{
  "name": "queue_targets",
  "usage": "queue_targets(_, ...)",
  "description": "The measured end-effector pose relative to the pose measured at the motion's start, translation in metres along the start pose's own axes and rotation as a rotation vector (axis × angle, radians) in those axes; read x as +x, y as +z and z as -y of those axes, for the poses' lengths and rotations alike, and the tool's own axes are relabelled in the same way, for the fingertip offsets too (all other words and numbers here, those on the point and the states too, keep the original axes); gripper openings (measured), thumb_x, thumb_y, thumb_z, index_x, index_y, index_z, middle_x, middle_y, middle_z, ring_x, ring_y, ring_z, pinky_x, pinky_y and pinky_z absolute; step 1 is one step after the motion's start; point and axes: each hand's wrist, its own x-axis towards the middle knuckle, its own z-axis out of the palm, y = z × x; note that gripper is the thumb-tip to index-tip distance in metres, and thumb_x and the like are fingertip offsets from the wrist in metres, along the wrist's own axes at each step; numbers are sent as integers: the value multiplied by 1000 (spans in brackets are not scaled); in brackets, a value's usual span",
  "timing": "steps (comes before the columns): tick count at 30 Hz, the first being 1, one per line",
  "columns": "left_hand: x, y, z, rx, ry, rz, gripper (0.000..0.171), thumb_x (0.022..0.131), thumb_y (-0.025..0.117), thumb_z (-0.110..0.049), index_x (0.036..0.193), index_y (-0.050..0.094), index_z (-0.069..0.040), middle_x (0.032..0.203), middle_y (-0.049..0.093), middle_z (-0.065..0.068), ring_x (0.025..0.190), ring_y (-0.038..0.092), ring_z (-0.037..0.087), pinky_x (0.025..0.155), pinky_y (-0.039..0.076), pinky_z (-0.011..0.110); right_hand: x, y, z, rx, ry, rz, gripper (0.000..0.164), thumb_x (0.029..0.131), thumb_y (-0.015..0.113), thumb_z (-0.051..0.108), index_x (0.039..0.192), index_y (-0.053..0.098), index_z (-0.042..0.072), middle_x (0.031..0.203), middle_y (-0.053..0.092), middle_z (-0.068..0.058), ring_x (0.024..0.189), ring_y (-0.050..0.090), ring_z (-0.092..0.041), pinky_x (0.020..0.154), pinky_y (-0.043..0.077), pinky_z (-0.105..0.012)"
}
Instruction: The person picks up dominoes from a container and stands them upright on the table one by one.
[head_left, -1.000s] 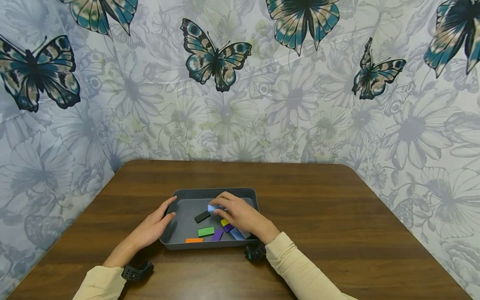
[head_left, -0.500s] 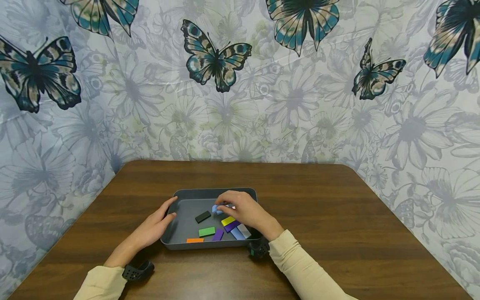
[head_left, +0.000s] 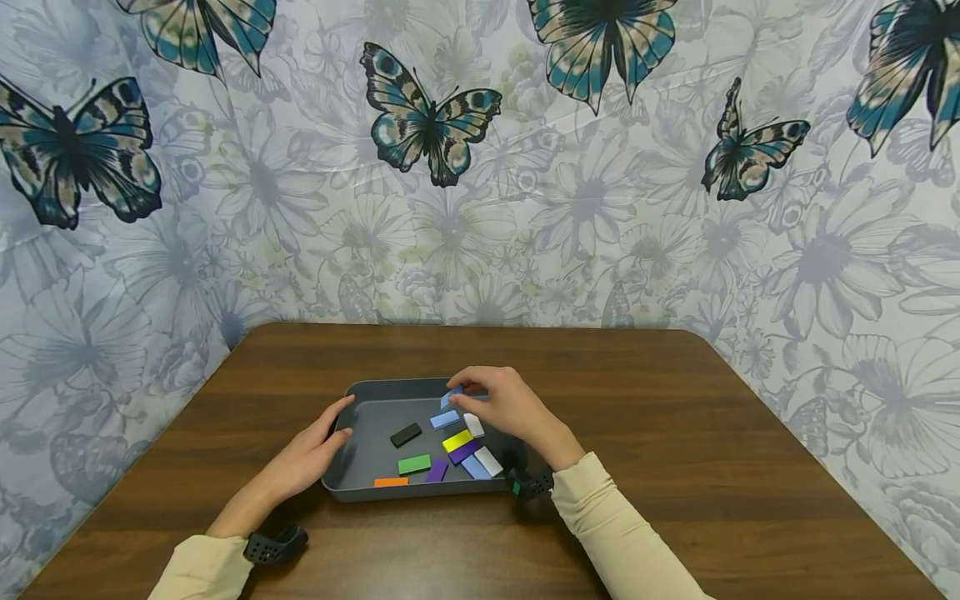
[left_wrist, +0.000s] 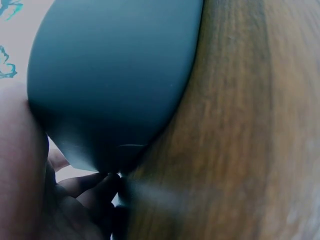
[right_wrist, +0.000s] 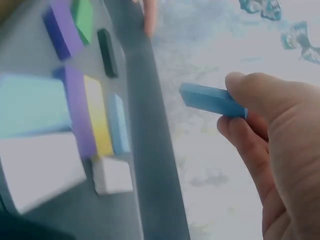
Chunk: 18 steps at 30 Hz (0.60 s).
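Observation:
Between the thumb and fingers of my right hand (head_left: 517, 408), a light blue block (right_wrist: 210, 99) is pinched above the far right part of the grey tray (head_left: 371, 421). My left hand (head_left: 300, 457) grips the tray's left side, thumb at the rim; the left wrist view shows fingers (left_wrist: 95, 192) against the tray wall. Inside lie another light blue block (head_left: 445, 419), a black block (head_left: 406, 434) and a white block (head_left: 474, 426). A yellow block (head_left: 457, 440) lies against a purple block (head_left: 463, 452).
Nearer the tray's front lie a green block (head_left: 414, 464), an orange block (head_left: 391, 482), a second purple block (head_left: 437, 471), a blue block (head_left: 476, 468) and another white block (head_left: 488, 462). The wooden table (head_left: 637, 417) extends around the tray, before a butterfly-patterned cloth (head_left: 585, 200).
My right hand has moved up and to the right with the light blue block, uncovering the other light blue block and a white one. The left hand has stayed on the tray.

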Motion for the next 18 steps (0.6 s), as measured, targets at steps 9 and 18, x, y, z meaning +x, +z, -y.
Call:
queue_targets(9, -1, 0, 0, -9, 10, 1, 63, 112, 41, -33, 166, 15, -12, 168, 18, 27, 150, 28, 51, 114, 30, 71, -3, -20, -14, -2, 65, -78, 18, 96, 75, 16, 114, 74, 12, 104, 77, 1, 93, 74, -11, 86, 62, -37)
queue_targets(18, -1, 0, 1, -8, 4, 6, 63, 112, 41, -33, 166, 15, -12, 169, 17, 27, 150, 27, 51, 114, 29, 71, -11, -43, -29, 83, 203, -185, 20, 95, 75, 13, 114, 73, 7, 106, 77, -3, 96, 76, -17, 86, 61, -29)
